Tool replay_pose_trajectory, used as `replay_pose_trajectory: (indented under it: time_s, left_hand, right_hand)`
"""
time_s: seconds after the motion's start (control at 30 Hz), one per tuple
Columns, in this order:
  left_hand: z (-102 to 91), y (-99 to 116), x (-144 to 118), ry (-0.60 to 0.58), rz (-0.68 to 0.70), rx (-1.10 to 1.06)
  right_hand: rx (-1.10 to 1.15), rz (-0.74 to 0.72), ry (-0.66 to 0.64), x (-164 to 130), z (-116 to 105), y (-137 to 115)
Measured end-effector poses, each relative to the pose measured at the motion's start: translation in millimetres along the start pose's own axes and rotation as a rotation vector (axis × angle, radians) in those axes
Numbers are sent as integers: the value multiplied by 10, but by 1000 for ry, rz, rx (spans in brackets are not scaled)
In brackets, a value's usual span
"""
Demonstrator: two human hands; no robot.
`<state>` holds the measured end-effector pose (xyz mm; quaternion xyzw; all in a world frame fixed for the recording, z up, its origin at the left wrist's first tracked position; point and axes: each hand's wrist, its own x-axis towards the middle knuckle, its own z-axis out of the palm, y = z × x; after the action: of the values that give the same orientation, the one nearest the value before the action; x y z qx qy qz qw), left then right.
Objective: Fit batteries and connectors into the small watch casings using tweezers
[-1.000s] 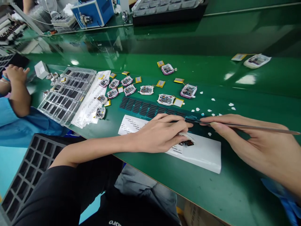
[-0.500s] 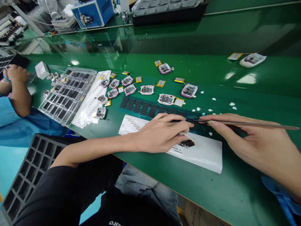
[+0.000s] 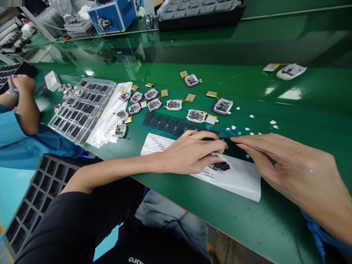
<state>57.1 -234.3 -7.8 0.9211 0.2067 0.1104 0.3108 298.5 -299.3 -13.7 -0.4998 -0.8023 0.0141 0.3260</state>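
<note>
the small circuit board (image 3: 220, 167) lies on a white label sheet (image 3: 239, 179) near the front edge of the green worktop (image 3: 275, 220), partly covered by the left hand (image 3: 189, 152). that hand rests palm down over the board, its fingers stretched toward the right and pressing on the sheet of black pads (image 3: 176, 126); whether it grips the board cannot be told, since the fingers hide the contact. the right hand (image 3: 291, 172) comes in from the right, closed around thin metal tweezers (image 3: 277, 157), which are blurred; the tips point left and end just beside the left fingertips over the dark end of the pad sheet. the pad sheet lies just behind the white label sheet, its rows of black pads running left across the worktop.

behind the pads, a loose group of small watch modules (image 3: 196, 116) with yellow batteries is scattered on the worktop, some in pink frames, some in white. small white paper dots (image 3: 272, 122) lie to the right of them. further left stands a clear plastic tray (image 3: 82, 108) with dark parts in its cells, beside long white strips (image 3: 108, 117). a black grid tray (image 3: 35, 198) sits below the worktop's edge at lower left. at the far left, another person's arm (image 3: 24, 106) in a blue sleeve rests at the worktop.
</note>
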Motion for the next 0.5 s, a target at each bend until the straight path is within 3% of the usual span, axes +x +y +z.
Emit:
replay_pose_trajectory:
  time_s: [0.23, 0.3, 0.37, 0.43, 0.5]
  left_hand:
    - [16, -68, -2, 16, 42, 69]
    - [-21, -74, -30, 2, 172, 38]
    - [-82, -33, -78, 6, 388, -77]
    - [-153, 48, -124, 118, 486, -280]
    - [-217, 127, -139, 373, 305, -547]
  right_hand:
    - [-104, 28, 82, 41, -85, 8]
    - [-127, 37, 76, 44, -144, -10]
    - [-116, 27, 65, 31, -195, -29]
    - [-84, 10, 62, -8, -214, -23]
    - [-57, -11, 72, -72, -192, 29]
